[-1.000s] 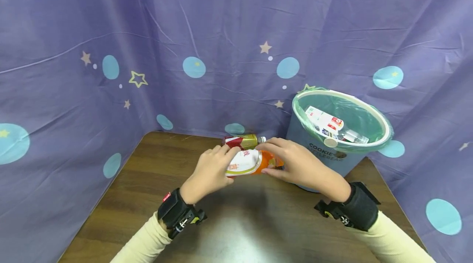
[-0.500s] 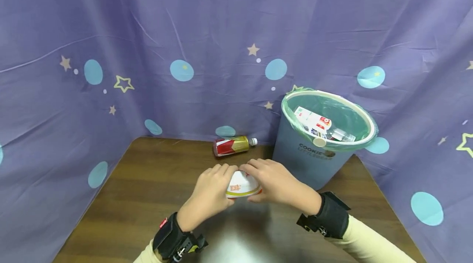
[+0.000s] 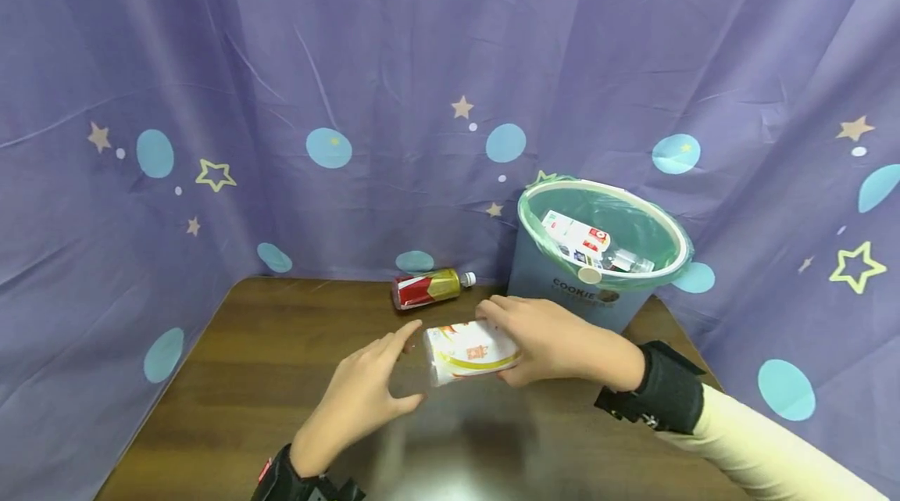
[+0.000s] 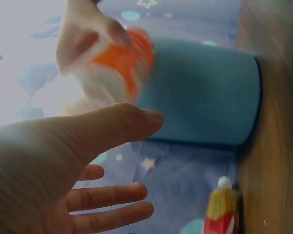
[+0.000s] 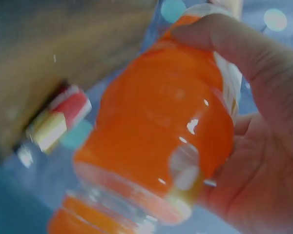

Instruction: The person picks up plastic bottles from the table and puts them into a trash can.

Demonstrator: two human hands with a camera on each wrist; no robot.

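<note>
My right hand [image 3: 551, 341] grips a bottle of orange drink [image 5: 161, 112] by its neck half, fingers over the top and thumb below. Its white label [image 3: 474, 351] and clear base end point left in the head view, while the neck end is hidden behind the hand. An orange cap [image 5: 83, 219] shows at the lower left of the right wrist view. My left hand [image 3: 358, 391] is apart from the bottle, just left of its base, with thumb and fingers spread and nothing between them. The bottle is held above the wooden table [image 3: 295, 407].
A red and yellow labelled bottle [image 3: 429, 288] with a white cap lies on its side at the table's back edge. To its right stands a blue bin [image 3: 562, 290] with a green liner, with a white-labelled bottle [image 3: 576, 235] inside. A purple curtain [image 3: 394, 55] hangs behind.
Both hands were on the orange drink bottle. The left hand has let go and drawn away to the left; the right hand keeps its grip, and the bottle's base now shows. The head view has shifted.
</note>
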